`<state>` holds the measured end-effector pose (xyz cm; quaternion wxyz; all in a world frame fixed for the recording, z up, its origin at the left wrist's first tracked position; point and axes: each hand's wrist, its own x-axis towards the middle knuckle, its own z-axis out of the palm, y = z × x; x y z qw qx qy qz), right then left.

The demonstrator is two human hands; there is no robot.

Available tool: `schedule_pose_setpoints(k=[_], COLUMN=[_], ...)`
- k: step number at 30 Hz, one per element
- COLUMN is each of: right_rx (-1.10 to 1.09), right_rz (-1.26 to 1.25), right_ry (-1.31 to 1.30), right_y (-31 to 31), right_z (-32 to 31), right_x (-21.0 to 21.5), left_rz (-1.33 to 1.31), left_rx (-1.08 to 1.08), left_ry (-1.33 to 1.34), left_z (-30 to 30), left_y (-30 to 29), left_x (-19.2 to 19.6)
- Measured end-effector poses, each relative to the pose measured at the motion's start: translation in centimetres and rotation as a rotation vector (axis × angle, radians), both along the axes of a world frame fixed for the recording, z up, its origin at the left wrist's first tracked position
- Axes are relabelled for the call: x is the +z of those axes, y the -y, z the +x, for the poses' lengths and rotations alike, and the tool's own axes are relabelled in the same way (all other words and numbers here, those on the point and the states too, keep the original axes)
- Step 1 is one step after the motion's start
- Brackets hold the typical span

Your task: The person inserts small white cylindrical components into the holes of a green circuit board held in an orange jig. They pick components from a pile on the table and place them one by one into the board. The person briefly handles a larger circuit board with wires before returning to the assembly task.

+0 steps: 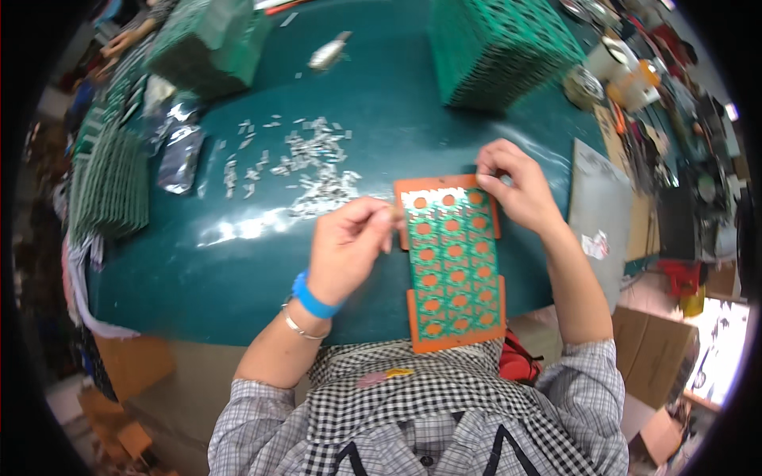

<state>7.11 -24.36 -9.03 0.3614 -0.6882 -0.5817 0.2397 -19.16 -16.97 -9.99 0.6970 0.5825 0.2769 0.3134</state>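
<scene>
A cluttered workshop is seen from above, with a dark green worktop (381,111) filling most of the view and tools crowded along its right edge. At its near edge an orange rectangular carrier frame (454,337) is laid flat, and a green perforated circuit panel with rows of round holes (456,262) is seated in it.

The left hand (345,246) is held just beside the panel's left edge, thumb and forefinger pinched together as if on something very small; what is pinched cannot be made out. The right hand (516,186) is pressed on the frame's far right corner, fingers curled down onto it, nothing being clasped.

Beyond the left hand a loose scatter of small silvery metal parts (305,170) is spread over the worktop, with a crumpled silver foil bag (181,155) to its left. Two stacks of green perforated panels (500,47) (210,44) are stood at the far side, and a fanned row of the same panels (111,178) is laid at the left.

The frame is judged to overhang the near edge slightly, so a push from either hand could tip it into the lap. A tiny part could slip from the pinch and be lost among the holes, and a sleeve drawn across the scatter could sweep pieces to the floor.
</scene>
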Motion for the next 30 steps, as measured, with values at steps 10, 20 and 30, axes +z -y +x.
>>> schedule_pose_setpoints(k=[10,20,30], right_rx=[0.002,0.007,0.103], right_rz=[-0.010,0.014,0.121], right_ry=[-0.077,-0.031,0.271], right_y=[0.3,0.5,0.7], right_z=[0.8,0.6,-0.1], right_x=[-1.6,-1.9,-1.7], left_rz=[-0.029,-0.023,0.000], left_rx=[-0.012,-0.018,-0.035], left_ry=[-0.078,-0.085,-0.135], left_z=[-0.2,0.0,0.1], left_y=[-0.7,-0.7,-0.7], left_x=[-0.8,-1.0,-1.3])
